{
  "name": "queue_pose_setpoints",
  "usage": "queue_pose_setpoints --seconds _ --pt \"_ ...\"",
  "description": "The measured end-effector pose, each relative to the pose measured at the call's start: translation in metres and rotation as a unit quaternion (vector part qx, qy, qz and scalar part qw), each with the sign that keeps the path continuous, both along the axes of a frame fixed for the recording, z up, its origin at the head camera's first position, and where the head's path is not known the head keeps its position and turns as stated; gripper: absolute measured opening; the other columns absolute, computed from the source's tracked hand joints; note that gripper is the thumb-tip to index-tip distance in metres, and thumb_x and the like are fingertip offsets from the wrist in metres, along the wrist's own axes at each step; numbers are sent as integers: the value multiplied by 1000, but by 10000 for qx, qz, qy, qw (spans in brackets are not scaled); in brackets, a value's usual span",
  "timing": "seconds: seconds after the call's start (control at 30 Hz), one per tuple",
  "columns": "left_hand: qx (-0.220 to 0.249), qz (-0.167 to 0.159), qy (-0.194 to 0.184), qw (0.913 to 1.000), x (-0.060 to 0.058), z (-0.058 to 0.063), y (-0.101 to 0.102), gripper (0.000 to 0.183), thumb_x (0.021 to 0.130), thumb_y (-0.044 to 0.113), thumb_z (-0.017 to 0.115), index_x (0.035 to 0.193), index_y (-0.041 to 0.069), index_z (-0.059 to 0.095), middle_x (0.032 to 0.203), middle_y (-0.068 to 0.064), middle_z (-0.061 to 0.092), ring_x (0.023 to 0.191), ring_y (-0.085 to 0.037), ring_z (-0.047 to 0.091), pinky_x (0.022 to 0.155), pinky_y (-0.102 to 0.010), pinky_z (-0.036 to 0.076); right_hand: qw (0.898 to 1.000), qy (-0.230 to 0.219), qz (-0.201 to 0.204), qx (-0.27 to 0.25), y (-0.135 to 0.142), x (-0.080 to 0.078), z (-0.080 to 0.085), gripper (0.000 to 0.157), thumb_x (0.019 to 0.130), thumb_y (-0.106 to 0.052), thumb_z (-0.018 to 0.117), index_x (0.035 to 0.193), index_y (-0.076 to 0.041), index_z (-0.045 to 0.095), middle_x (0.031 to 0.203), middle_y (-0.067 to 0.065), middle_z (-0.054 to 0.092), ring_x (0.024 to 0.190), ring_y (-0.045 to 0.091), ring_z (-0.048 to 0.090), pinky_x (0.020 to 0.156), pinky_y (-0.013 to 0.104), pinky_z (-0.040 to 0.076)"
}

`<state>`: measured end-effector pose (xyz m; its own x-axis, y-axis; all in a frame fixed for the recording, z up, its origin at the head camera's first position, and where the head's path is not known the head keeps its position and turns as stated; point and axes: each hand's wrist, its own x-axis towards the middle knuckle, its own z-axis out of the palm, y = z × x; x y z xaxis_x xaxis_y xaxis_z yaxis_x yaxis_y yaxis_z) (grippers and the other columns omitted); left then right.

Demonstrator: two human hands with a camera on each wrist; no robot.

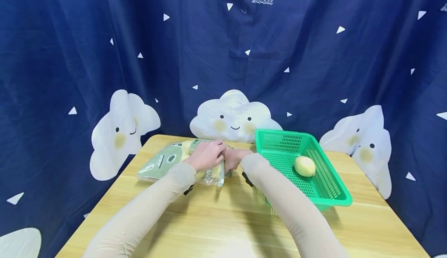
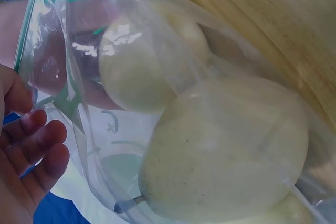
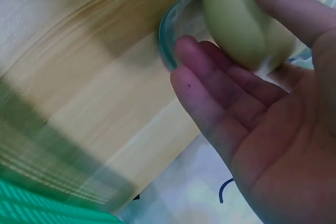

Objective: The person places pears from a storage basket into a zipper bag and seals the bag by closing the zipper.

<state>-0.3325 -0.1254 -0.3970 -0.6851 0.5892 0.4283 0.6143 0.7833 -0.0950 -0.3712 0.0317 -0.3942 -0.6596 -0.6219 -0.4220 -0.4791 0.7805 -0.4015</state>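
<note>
A clear zip bag [image 1: 158, 164] with a green cartoon face lies at the back of the table, with pale yellow pears inside. My left hand [image 1: 206, 156] pinches the bag's edge by the mouth; in the left wrist view its other fingers [image 2: 50, 166] are loosely bent. My right hand [image 1: 234, 158] reaches into the mouth and holds a pear [image 3: 233, 22] between thumb and fingers. Through the plastic, that pear shows beside a larger pear [image 2: 226, 150] with a dark stem. One more pear [image 1: 305, 166] lies in the green basket [image 1: 336, 203].
The basket stands right of the bag, close to my right forearm. A wooden table [image 1: 216, 219] carries everything. Behind it hangs a dark blue curtain [image 1: 209, 48] with white clouds and triangles.
</note>
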Motion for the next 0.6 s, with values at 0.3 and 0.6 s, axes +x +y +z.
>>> queue_pose_setpoints --seconds 0.3,0.6 --pt "-55 14 -18 10000 3 2 2 5 91 23 64 86 23 63 85 7 55 66 -12 55 61 -33 48 9974 418 -556 203 -10 -1 -6 17 93 -26 71 97 -14 58 64 -3 47 50 12 43 49 27 38" --pt "-38 12 -101 9999 4 4 0 8 92 23 63 84 22 60 83 6 53 67 -13 57 61 -35 48 9877 1549 -178 87 -10 -5 -5 21 83 7 62 87 -14 60 76 -3 54 62 11 45 56 24 40"
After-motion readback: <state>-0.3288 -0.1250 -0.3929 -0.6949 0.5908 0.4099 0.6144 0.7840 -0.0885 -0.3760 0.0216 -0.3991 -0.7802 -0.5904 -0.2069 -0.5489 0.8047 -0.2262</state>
